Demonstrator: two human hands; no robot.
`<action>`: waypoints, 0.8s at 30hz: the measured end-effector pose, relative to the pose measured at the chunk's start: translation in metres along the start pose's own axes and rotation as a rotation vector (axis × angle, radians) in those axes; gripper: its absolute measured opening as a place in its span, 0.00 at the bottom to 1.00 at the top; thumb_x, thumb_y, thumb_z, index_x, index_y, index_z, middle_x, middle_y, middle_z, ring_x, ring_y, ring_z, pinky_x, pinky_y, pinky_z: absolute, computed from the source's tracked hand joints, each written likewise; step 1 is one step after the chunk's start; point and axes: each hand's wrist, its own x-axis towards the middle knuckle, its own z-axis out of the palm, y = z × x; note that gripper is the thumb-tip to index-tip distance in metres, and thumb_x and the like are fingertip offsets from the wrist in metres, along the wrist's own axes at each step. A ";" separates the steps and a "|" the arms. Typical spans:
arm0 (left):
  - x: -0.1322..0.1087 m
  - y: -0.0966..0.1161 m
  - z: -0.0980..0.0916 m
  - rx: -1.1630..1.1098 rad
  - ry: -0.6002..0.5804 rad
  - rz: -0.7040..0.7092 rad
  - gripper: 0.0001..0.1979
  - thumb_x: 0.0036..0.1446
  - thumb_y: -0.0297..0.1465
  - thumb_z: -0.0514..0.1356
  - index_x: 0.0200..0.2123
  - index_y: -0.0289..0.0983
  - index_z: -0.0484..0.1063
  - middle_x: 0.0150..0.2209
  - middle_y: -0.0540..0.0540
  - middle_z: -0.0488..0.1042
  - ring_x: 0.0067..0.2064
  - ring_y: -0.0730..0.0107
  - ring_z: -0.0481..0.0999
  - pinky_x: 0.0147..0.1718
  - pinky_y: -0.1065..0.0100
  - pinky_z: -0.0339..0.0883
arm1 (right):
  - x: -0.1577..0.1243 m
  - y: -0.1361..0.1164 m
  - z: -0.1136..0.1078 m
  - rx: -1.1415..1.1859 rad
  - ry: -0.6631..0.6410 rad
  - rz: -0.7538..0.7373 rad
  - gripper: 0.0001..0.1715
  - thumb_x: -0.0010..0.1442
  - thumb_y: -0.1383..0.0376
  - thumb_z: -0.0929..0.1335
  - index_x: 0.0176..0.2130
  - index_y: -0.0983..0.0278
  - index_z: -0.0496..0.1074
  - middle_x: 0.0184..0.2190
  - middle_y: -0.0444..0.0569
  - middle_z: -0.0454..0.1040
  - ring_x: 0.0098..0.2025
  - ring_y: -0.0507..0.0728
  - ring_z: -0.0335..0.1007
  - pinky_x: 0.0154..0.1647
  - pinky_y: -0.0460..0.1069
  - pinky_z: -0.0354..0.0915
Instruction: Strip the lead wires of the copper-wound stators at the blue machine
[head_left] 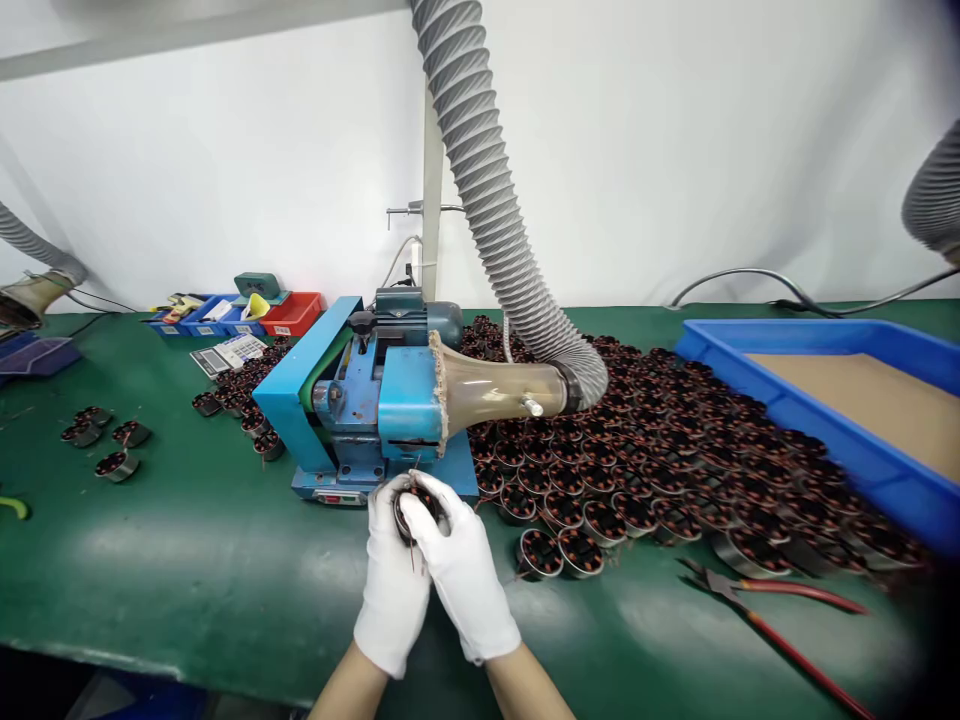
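The wound coil part (pixel 427 497) sits up off the surface (pixel 225 560), cupped between two white-gloved hands just in front of the blue machine (pixel 409 400). From where I stand, the left hand (pixel 394 585) wraps its near side, fingers curled about the rim, while the right hand (pixel 465 570) closes from the other side, thumb laid across the face; between them the fingers pinch it firmly. Thin wire ends hang below, and one seems to point up towards the slot in the machine's front.

To do this well, I'd say, hold the part steady with both hands, guide a single lead straight at the slot, and leave the fingertips and loose glove cloth well short of it.

The gloves cover most of the part, so I can't make out which lead is being presented, or whether it goes into the slot. The inside is hidden behind the blue housing and the clouded funnel (pixel 502 390). At the right, the red-handled pliers (pixel 720 583) run out of view.
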 end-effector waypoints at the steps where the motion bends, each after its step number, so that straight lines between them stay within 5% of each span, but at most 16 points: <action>1: 0.004 -0.004 0.003 -0.013 0.008 -0.047 0.17 0.53 0.26 0.57 0.47 0.41 0.65 0.47 0.42 0.69 0.48 0.61 0.71 0.49 0.58 0.66 | 0.005 0.002 0.003 -0.020 0.008 0.013 0.18 0.56 0.57 0.68 0.45 0.63 0.74 0.45 0.53 0.77 0.47 0.61 0.72 0.51 0.56 0.66; 7: 0.026 -0.004 0.016 -0.155 0.001 -0.088 0.16 0.52 0.29 0.58 0.46 0.40 0.65 0.46 0.43 0.69 0.47 0.62 0.71 0.49 0.59 0.65 | 0.028 0.005 0.007 -0.104 0.093 -0.087 0.14 0.58 0.59 0.66 0.40 0.63 0.75 0.41 0.53 0.78 0.44 0.60 0.73 0.49 0.55 0.66; 16: 0.038 0.009 0.013 -0.069 -0.066 -0.056 0.15 0.53 0.24 0.55 0.45 0.39 0.65 0.44 0.44 0.67 0.48 0.64 0.70 0.50 0.59 0.63 | 0.037 0.000 0.005 -0.080 0.104 -0.097 0.10 0.59 0.60 0.65 0.36 0.62 0.74 0.36 0.50 0.78 0.40 0.59 0.72 0.45 0.52 0.65; 24: 0.015 0.004 0.006 -0.117 -0.047 -0.084 0.15 0.53 0.29 0.57 0.45 0.39 0.65 0.45 0.42 0.69 0.46 0.61 0.72 0.47 0.58 0.66 | 0.015 0.001 0.004 -0.060 0.064 -0.094 0.10 0.60 0.62 0.64 0.38 0.62 0.73 0.38 0.51 0.77 0.41 0.59 0.72 0.45 0.53 0.66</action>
